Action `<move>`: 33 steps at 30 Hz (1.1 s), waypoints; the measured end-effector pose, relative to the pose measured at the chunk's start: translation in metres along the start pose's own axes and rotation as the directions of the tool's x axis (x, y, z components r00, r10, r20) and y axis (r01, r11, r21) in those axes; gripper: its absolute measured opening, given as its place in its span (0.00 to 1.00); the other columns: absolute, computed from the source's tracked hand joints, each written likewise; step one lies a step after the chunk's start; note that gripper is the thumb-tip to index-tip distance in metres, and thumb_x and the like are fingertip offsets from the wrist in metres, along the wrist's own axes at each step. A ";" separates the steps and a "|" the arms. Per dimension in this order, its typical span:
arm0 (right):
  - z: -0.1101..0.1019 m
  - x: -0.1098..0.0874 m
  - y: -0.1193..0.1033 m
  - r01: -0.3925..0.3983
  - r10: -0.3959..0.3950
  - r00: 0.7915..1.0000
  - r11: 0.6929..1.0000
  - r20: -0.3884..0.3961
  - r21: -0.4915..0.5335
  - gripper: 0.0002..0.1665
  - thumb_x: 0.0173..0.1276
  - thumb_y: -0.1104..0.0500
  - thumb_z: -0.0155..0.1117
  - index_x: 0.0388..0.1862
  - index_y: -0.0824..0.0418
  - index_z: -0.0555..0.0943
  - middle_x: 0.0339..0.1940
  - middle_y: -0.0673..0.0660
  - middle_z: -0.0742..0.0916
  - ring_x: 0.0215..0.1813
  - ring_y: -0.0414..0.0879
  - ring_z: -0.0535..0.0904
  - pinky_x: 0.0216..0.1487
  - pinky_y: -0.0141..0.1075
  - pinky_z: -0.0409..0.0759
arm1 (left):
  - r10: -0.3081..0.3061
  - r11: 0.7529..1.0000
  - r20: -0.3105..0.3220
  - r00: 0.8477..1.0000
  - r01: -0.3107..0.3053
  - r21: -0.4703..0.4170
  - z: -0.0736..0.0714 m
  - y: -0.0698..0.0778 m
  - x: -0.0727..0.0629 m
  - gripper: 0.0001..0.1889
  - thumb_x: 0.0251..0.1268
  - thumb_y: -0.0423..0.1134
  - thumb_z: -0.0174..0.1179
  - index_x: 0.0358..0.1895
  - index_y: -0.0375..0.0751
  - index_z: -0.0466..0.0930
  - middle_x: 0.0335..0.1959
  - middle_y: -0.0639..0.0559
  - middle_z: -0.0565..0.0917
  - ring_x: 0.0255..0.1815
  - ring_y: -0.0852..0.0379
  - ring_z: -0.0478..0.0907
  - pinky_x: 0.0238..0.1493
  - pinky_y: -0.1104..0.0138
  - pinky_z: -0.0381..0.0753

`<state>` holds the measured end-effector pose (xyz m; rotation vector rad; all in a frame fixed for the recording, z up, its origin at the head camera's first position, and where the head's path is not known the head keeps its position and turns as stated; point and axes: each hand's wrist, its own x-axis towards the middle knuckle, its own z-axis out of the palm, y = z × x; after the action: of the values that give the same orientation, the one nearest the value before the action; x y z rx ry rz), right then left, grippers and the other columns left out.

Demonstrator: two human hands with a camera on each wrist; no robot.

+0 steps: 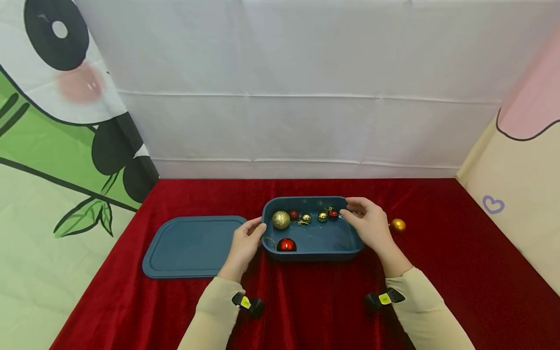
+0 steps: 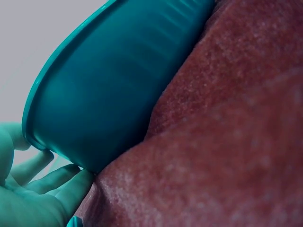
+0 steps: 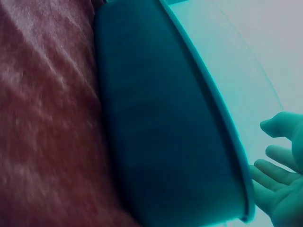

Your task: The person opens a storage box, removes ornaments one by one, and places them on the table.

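Note:
A blue rectangular container (image 1: 323, 240) rests on the red cloth with several small Christmas baubles inside. Among them are a glittery gold bauble (image 1: 281, 219), a shiny red bauble (image 1: 287, 244) at the front left and small gold baubles (image 1: 323, 217) along the back. At the container's left end, my left hand (image 1: 245, 241) pinches the wall, thumb at the rim and fingers against the outside. My right hand (image 1: 371, 224) is over the right end, its thumb apart from the fingers and above the inside. In the right wrist view, its loosely extended fingers (image 3: 274, 175) are beside the rim.
A matching blue lid (image 1: 192, 247) lies flat to the left of the container. One gold bauble (image 1: 397, 224) sits on the red cloth (image 1: 437, 272) to the right, beyond my right hand. A white curtain (image 1: 306, 131) stands behind the table.

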<state>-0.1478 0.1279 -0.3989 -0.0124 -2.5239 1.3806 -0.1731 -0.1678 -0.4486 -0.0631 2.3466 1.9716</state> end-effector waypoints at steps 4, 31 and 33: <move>0.010 0.004 0.000 -0.030 0.031 0.999 0.999 0.037 -0.020 0.26 0.63 0.56 0.66 0.59 0.64 0.76 0.55 0.67 0.82 0.55 0.57 0.80 0.55 0.47 0.78 | -0.009 1.000 0.000 1.000 0.009 -0.008 -0.001 0.004 -0.002 0.21 0.69 0.42 0.53 0.62 0.40 0.73 0.55 0.40 0.79 0.50 0.50 0.77 0.44 0.67 0.78; 0.041 0.035 -0.001 -0.153 0.216 0.958 0.941 0.188 -0.303 0.33 0.62 0.56 0.66 0.62 0.71 0.70 0.61 0.69 0.76 0.61 0.60 0.72 0.59 0.51 0.73 | 0.003 1.000 -0.008 1.000 -0.003 -0.011 -0.001 0.001 -0.001 0.20 0.68 0.42 0.54 0.61 0.40 0.74 0.53 0.40 0.80 0.45 0.56 0.78 0.43 0.67 0.79; 0.042 0.036 -0.001 -0.157 0.230 0.953 0.931 0.196 -0.329 0.32 0.61 0.56 0.66 0.61 0.71 0.71 0.60 0.69 0.77 0.60 0.60 0.73 0.59 0.50 0.74 | 0.001 1.000 -0.011 1.000 -0.001 -0.010 0.000 0.000 -0.001 0.20 0.68 0.42 0.55 0.61 0.41 0.75 0.52 0.41 0.81 0.45 0.56 0.78 0.43 0.67 0.79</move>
<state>-0.1920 0.0972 -0.4121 -0.1770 -2.9863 1.0861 -0.1722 -0.1681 -0.4480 -0.0731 2.3441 1.9888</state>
